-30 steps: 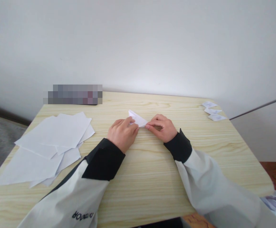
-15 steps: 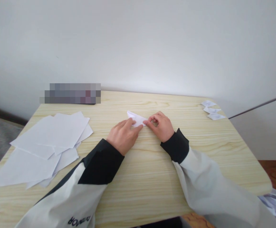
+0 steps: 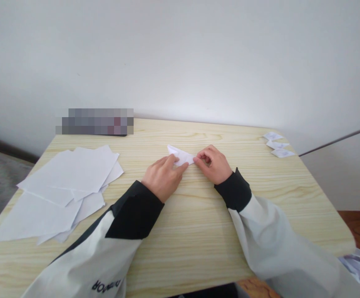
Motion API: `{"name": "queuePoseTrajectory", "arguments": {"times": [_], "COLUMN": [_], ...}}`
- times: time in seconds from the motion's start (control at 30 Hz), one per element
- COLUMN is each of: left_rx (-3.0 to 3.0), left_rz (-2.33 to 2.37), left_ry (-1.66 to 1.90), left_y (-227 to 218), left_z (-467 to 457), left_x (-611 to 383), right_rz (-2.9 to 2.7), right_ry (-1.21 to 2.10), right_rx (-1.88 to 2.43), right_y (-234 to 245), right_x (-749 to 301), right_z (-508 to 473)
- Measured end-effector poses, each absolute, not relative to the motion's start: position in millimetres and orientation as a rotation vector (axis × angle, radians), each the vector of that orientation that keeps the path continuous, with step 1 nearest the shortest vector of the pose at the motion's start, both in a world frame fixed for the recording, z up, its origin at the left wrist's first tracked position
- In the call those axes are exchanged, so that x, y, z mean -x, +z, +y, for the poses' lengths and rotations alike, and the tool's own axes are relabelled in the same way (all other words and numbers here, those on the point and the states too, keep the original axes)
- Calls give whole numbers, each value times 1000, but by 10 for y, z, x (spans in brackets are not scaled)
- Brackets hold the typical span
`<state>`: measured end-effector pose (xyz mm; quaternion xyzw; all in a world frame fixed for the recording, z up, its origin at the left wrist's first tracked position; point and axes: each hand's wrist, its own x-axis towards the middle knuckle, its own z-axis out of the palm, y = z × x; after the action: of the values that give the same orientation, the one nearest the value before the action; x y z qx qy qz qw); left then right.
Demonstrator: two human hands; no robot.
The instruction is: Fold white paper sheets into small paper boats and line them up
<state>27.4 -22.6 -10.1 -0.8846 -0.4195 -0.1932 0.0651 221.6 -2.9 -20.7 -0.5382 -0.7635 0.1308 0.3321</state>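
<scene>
A small piece of folded white paper (image 3: 183, 156), narrowing to a point on the right, lies on the table in the middle of the head view. My left hand (image 3: 163, 177) rests over its near left part, with thumb and fingertips pressing the paper. At the right tip, my right hand (image 3: 214, 166) pinches the paper between thumb and index finger, its other fingers curled in. The fingertips cover parts of the paper's near edge.
Loose white sheets (image 3: 58, 178) overlap in a pile on the left of the wooden table (image 3: 182, 244). Several small folded paper pieces (image 3: 277, 145) lie in a row at the far right. A blurred-out dark object (image 3: 97, 124) sits at the back left, near the wall (image 3: 180, 62).
My right hand has slid slightly right, toward the paper's tip. My left hand still presses the same part, and the whole view has shifted a little.
</scene>
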Motion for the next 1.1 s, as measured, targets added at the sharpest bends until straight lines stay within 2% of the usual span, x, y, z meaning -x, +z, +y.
{"name": "queuePoseTrajectory", "arguments": {"times": [1.1], "left_rx": [2638], "left_rz": [-1356], "left_ry": [-452], "left_y": [5], "left_z": [-287], "left_x": [-338], "right_rz": [-1988], "right_ry": [412], "right_rx": [1479], "right_y": [-270], "right_x": [-2197], "right_z": [2]}}
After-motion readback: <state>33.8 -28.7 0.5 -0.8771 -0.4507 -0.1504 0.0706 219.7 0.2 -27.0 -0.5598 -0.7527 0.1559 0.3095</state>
